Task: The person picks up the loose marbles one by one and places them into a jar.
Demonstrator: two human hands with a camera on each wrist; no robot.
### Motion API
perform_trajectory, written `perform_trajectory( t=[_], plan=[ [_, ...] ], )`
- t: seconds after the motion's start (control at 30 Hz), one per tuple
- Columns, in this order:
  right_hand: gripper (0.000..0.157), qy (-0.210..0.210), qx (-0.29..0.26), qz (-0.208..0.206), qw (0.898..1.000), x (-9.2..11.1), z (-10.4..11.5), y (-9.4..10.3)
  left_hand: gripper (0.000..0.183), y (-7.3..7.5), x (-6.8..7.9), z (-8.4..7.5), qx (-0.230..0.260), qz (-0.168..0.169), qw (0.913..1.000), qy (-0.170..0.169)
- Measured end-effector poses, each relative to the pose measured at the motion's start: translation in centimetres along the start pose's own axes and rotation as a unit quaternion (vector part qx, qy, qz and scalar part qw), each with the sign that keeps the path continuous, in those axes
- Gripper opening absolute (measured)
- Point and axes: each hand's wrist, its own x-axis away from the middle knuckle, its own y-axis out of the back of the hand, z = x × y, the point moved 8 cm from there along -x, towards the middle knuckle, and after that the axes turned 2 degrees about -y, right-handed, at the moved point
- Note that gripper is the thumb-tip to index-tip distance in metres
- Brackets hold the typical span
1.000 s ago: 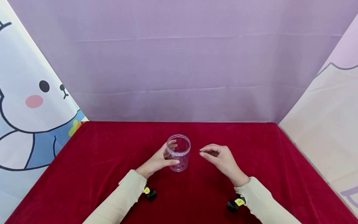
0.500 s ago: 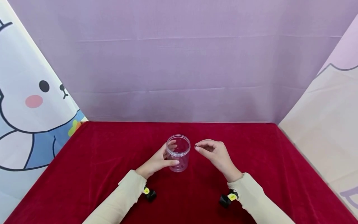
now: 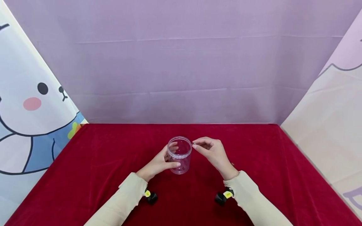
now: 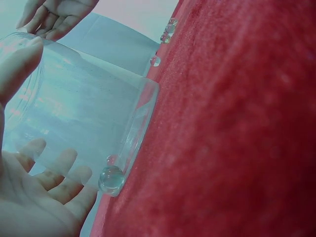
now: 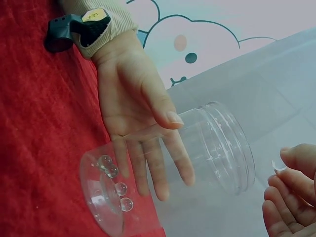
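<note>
My left hand (image 3: 156,164) holds a clear plastic jar (image 3: 183,162), thumb on the near side and fingers round the far side. The jar is lidless and upright on the red cloth. Several clear glass marbles (image 5: 127,204) lie at its bottom in the right wrist view. At the jar's right rim, my right hand (image 3: 212,153) pinches a small clear marble (image 5: 278,164) between thumb and fingertips, outside the opening. Beyond the jar in the left wrist view, a few more clear marbles (image 4: 155,61) lie on the cloth; in the head view my right hand and wrist mostly hide that spot.
Red velvety cloth (image 3: 113,194) covers the table. A plain lilac curtain (image 3: 181,69) stands behind it, with a cartoon-printed sheet (image 3: 31,125) at the left and a pale one (image 3: 331,125) at the right. Each wrist wears a small black camera (image 3: 220,198).
My right hand has moved left and away from me, bringing the pinched marble up to the jar's rim. My left hand and the jar have stayed in place.
</note>
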Motion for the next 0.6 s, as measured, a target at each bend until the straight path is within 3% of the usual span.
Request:
perform_trajectory(
  t=[0.33,0.53,0.6],
  plan=[
    [0.02,0.01,-0.014,-0.007,1.0,-1.3,-2.6,-0.6,0.083,0.0,0.0,0.1,0.007,0.0,1.0,0.002],
    [0.018,0.013,-0.021,-0.007,1.0,-1.5,-2.6,-1.0,0.083,0.0,0.1,0.1,0.007,0.001,1.0,0.006],
    [0.017,0.013,-0.015,-0.007,1.0,-1.2,-1.7,-1.1,0.083,-0.1,0.1,0.1,0.008,0.002,0.9999,0.007]
  ],
)
